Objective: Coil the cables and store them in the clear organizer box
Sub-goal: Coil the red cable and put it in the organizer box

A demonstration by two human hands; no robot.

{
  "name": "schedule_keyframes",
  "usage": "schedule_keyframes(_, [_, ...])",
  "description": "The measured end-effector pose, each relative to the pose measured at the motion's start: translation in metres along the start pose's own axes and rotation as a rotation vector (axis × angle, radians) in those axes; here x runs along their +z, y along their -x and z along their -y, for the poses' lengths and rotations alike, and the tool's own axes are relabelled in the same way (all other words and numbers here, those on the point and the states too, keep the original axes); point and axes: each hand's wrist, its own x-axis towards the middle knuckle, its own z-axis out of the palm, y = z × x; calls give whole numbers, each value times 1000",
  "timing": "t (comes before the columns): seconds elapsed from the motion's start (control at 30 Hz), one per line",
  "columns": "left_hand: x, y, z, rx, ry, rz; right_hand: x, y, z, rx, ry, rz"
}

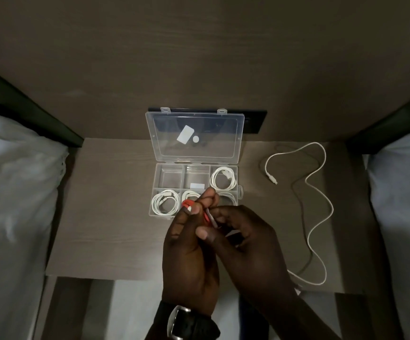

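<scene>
The clear organizer box (pixel 240 192) lies open on the small table, its lid (pixel 240 133) leaning back against the wall. White coiled cables fill three compartments: back right (pixel 223 179), front left (pixel 164 202) and front middle (pixel 191 194); a fourth coil (pixel 229 198) shows in the front right one. My left hand (pixel 189 253) and my right hand (pixel 250 244) meet just in front of the box, both gripping a red cable (pixel 206 218) with a white plug end (pixel 189 209). A long white cable (pixel 318 217) lies loose on the table to the right.
The brown table (pixel 105 217) stands between two beds with white bedding, left (pixel 14 192) and right (pixel 402 204). A dark socket panel (pixel 255 121) is on the wall behind the lid. My left wrist carries a watch (pixel 181 322).
</scene>
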Motion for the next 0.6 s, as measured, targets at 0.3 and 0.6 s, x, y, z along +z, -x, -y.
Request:
schedule_keyframes(0.3, [-8, -12, 3, -4, -144, -17, 0, -20, -24, -24, 244, 143])
schedule_keyframes(0.6, [-33, -13, -18, -120, -449, 99, 7, -62, -63, 135, 410, 66])
